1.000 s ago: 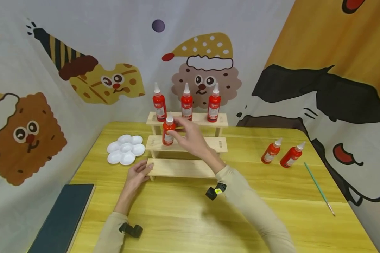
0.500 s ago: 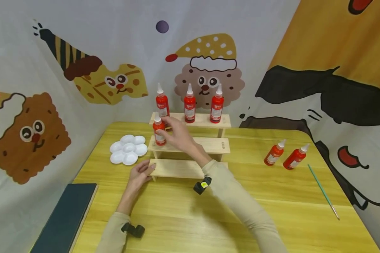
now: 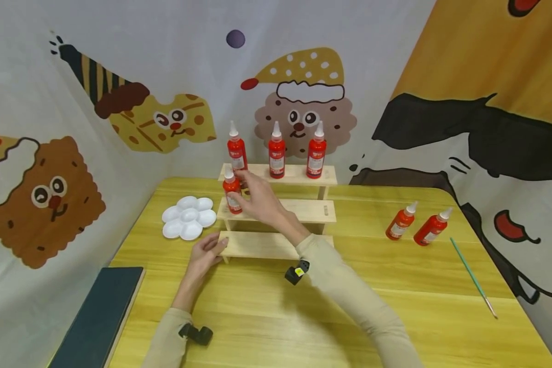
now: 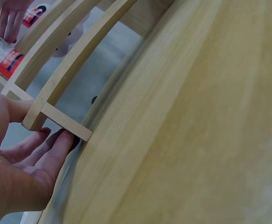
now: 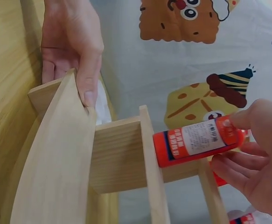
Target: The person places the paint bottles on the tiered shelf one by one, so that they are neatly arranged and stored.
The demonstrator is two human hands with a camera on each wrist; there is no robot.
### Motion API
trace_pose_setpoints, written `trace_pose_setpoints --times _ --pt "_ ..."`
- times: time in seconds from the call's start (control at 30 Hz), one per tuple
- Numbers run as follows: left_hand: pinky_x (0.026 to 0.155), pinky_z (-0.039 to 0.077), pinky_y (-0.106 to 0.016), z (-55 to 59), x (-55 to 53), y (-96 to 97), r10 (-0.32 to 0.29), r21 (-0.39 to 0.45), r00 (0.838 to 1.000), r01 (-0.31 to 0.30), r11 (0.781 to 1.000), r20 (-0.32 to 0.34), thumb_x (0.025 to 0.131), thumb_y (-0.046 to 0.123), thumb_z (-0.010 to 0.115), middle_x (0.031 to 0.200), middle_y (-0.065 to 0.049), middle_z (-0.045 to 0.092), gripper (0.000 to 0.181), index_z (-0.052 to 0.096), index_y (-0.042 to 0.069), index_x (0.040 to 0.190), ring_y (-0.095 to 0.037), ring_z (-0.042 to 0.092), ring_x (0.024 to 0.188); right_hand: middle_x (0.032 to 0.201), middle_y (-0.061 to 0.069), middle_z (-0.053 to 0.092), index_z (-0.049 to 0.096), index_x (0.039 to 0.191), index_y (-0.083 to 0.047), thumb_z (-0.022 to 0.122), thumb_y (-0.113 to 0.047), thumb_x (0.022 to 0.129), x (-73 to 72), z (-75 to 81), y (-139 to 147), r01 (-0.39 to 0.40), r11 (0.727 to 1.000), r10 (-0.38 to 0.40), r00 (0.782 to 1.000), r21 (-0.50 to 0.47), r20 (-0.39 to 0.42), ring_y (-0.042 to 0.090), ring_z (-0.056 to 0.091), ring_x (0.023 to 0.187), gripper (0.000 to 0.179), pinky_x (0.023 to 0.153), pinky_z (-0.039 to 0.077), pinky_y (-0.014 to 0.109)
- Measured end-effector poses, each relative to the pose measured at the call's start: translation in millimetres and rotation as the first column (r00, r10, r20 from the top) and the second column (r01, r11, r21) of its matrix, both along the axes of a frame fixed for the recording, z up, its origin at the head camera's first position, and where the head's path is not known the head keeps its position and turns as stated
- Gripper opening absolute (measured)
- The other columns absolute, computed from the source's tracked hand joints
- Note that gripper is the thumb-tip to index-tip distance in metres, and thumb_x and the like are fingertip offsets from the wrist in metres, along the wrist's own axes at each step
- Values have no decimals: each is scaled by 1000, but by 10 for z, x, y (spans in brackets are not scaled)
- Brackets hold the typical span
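Note:
My right hand (image 3: 262, 200) holds a red paint bottle (image 3: 232, 193) with a white nozzle cap, thumb on one side and fingers on the other. The bottle stands upright at the left end of the middle step of a three-step wooden rack (image 3: 276, 245). In the right wrist view its base meets the step's board. My left hand (image 3: 204, 254) grips the left end of the lowest step, thumb on top and fingers beneath, as the left wrist view shows. Three more red bottles stand on the top step, among them a middle bottle (image 3: 277, 153).
Left of the rack lies a white flower-shaped palette (image 3: 189, 217). Two red bottles (image 3: 400, 224) and a green paintbrush (image 3: 474, 278) are on the table at the right. A dark flat board or book (image 3: 96, 317) lies at the left edge. A printed curtain (image 3: 165, 61) hangs behind.
My right hand has moved the bottle left along the middle step to its end. The left hand has kept its grip on the lowest step. The head view has shifted slightly.

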State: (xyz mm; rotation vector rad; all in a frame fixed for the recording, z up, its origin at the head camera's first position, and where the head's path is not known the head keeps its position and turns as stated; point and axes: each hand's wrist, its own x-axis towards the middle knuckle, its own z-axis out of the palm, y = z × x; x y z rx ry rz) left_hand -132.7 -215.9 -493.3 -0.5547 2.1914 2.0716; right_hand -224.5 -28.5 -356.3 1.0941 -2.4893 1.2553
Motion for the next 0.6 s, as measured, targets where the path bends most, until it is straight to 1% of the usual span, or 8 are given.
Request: trace_pose_setpoints --times 0.1,0.23,0.43,0.6 --pt "78 56 -20 1 4 4 0 -9 1000 0 1000 3 99 30 69 147 -23 53 59 49 7 149 -4 63 97 135 18 63 49 142 1 69 -18 98 47 50 86 3 1000 -3 1000 -12 22 31 66 116 52 99 55 37" --pt "78 56 -20 -1 1 2 -1 -14 1000 1 1000 0 98 30 69 147 -23 53 59 49 6 149 -5 63 97 135 20 62 49 141 2 70 -18 97 98 104 250 30 1000 -29 999 0 23 33 65 117 53 99 55 42" --pt "78 56 -20 -16 2 -3 -6 -14 1000 6 1000 4 98 32 70 148 -23 52 62 48 6 150 -5 63 97 135 20 62 50 140 0 70 -20 97 149 142 525 61 997 -61 998 42 -5 31 65 117 51 100 54 41" --pt "77 55 -20 -10 9 5 -4 -13 1000 4 1000 5 98 31 70 148 -24 51 62 47 6 150 -3 63 95 139 18 60 49 143 0 70 -21 98 191 170 753 84 995 -84 996 52 -1 31 62 121 54 103 52 42"
